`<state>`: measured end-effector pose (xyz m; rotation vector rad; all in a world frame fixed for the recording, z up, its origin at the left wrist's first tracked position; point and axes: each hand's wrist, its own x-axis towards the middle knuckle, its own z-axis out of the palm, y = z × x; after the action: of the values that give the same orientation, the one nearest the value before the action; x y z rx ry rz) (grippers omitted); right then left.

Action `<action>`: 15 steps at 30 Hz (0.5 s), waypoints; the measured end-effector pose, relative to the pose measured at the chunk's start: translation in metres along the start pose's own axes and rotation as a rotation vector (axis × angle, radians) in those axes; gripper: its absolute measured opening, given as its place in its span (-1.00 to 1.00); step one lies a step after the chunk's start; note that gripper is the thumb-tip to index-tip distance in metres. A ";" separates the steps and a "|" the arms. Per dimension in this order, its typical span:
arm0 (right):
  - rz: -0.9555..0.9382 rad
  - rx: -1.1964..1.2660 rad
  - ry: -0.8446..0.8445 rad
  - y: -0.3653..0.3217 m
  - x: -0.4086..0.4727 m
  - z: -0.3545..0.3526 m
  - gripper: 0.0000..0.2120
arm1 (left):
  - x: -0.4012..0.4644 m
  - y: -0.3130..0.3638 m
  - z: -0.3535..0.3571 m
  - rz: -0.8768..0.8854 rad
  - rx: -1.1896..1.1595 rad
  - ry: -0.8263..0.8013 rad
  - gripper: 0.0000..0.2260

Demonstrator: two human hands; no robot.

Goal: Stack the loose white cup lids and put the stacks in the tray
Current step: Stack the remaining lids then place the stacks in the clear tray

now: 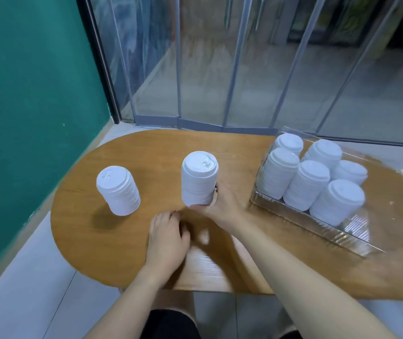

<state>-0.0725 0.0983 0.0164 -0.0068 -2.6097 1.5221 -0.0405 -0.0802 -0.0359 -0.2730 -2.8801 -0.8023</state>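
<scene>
A tall stack of white cup lids [199, 179] stands upright at the middle of the wooden table, and my right hand [220, 204] grips its lower right side. A second stack of lids [118, 193] stands alone at the left, touched by nothing. My left hand [167, 237] rests on the table below the middle stack with its fingers curled and nothing in it. At the right a clear plastic tray [357, 237] holds several upright lid stacks [314, 177].
The oval wooden table [122, 253] ends near my body and curves round at the left. A green wall [29, 106] runs along the left. Clear plastic curtain strips [232, 69] hang beyond the far edge. The tray's near right part holds no stack.
</scene>
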 end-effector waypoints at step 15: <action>0.069 -0.048 0.381 0.006 -0.066 -0.210 -0.41 | 0.024 0.208 0.021 0.358 -0.389 0.060 -0.56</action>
<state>0.0146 0.2787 0.1065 -0.3584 -2.3599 1.3232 -0.0216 0.1086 0.0541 -0.7639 -2.4883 -1.2569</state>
